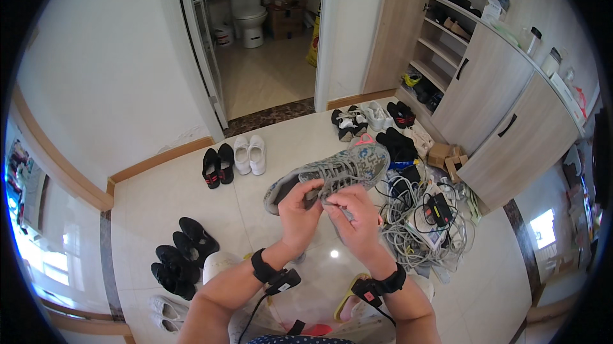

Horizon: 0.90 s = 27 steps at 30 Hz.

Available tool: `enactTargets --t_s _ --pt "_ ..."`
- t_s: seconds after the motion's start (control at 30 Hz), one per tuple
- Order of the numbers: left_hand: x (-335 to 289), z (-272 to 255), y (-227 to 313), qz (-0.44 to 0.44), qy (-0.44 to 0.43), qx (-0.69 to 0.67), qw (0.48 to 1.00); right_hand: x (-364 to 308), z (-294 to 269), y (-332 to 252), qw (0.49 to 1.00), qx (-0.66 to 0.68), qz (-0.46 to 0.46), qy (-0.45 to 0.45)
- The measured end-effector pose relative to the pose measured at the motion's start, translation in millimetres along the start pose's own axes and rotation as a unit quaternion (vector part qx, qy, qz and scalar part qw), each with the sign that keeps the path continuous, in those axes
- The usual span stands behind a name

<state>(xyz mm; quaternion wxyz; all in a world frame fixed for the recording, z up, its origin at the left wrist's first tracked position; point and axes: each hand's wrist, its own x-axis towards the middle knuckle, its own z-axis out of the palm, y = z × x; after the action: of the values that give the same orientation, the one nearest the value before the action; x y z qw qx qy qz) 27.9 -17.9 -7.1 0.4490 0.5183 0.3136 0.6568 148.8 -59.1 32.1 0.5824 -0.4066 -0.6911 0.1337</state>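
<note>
A grey-green camouflage sneaker (357, 164) is in front of me, above the floor, its toe toward the right and its heel toward the left. My left hand (301, 213) is closed at the ankle opening, thumb and fingers pinching the shoelace (329, 179) near the top of the tongue. Close beside it, my right hand (356, 217) is also closed, its fingertips pinching the lace at the same spot. The fingers partly hide the lace ends and the near side of the shoe. What bears the shoe's weight is not visible.
Black shoes (184, 258) and white shoes (249, 155) stand in pairs on the tiled floor at left. More shoes (377, 117) line the cabinet's foot. Tangled cables (415, 229) lie at right. The shoe cabinet (491, 76) has one door open. Beyond the doorway is a toilet (249, 15).
</note>
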Motion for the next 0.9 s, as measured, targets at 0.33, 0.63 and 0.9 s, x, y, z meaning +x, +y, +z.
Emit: enactTargets --t_s 0.33,0.63,0.9 --pt "19.3 -11.5 9.6 0.139 0.004 0.222 0.965 -11.9 2.2 -17.3 0.997 0.044 0.070 -0.010" --pt "26.1 -13.1 11.9 0.191 -0.006 0.224 0.956 -14.7 1.4 -15.7 1.000 -0.001 0.007 0.019" --pt "19.8 -13.7 13.7 0.231 -0.027 0.270 0.934 -5.9 -9.3 -17.5 0.996 -0.054 0.019 0.064"
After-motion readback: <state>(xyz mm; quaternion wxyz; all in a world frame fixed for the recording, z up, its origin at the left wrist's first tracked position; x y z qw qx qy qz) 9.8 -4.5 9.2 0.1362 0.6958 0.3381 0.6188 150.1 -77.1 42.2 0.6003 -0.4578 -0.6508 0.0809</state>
